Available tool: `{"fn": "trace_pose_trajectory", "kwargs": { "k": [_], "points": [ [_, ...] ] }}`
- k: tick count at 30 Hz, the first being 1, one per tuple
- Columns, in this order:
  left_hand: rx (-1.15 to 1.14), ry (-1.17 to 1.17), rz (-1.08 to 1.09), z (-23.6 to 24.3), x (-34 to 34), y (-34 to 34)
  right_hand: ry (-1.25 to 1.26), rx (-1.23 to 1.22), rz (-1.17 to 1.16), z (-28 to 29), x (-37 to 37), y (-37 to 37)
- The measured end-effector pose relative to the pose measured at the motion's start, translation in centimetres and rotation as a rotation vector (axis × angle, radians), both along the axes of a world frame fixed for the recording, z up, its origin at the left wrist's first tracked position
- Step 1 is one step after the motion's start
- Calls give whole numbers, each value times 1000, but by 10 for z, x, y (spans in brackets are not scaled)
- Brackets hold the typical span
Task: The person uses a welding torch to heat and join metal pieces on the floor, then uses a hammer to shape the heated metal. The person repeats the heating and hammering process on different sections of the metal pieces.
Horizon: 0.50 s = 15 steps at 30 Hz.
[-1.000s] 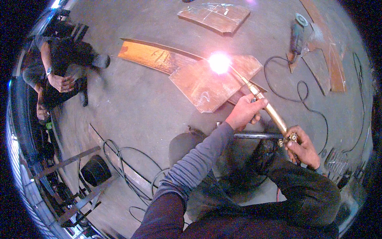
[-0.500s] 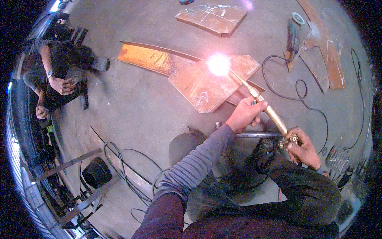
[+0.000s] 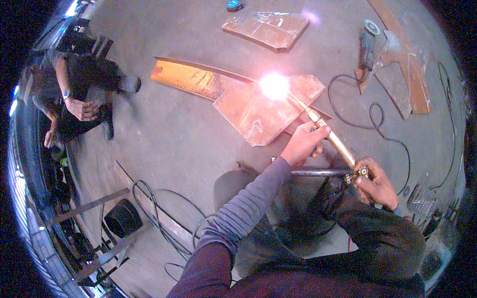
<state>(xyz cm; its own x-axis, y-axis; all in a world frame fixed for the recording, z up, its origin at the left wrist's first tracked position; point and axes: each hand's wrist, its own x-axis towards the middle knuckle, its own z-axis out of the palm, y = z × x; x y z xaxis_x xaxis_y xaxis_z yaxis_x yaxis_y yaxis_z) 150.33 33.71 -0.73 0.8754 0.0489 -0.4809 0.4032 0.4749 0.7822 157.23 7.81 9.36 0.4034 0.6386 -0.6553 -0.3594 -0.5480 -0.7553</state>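
Observation:
A brass gas torch (image 3: 339, 147) runs slantwise between my two hands, its tip up and to the left. My left hand (image 3: 304, 143) is closed around the tube near the front. Farther back, my right hand (image 3: 376, 182) grips the torch at its valve knobs (image 3: 361, 172). A white glare (image 3: 274, 86) at the tip hides the spot it meets on a rusty steel plate (image 3: 258, 119). This plate lies across a rusty steel channel (image 3: 186, 77), which reaches out to the left beneath it.
A second steel plate (image 3: 266, 30) lies beyond, with a blue tape measure (image 3: 234, 5) behind it. An angle grinder (image 3: 367, 49) with its cord and steel offcuts (image 3: 395, 89) lie at right. Another person (image 3: 82, 107) sits at left, near hoses (image 3: 149, 198) and a metal frame (image 3: 89, 206).
The whole view has shifted slightly, so the plates and channel appear a little lower. Both hands keep their hold on the torch, and the glare stays on the same plate.

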Motion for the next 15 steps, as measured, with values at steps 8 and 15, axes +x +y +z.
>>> {"fn": "trace_pose_trajectory", "kwargs": {
  "k": [8, 15],
  "points": [
    [-87, -67, -579, 23, -12, -44, 45, 35, -92, 20, 8, 1],
    [651, -324, -347, 49, 17, -127, -161, 48, -401, 12, 8, -48]
  ]
}}
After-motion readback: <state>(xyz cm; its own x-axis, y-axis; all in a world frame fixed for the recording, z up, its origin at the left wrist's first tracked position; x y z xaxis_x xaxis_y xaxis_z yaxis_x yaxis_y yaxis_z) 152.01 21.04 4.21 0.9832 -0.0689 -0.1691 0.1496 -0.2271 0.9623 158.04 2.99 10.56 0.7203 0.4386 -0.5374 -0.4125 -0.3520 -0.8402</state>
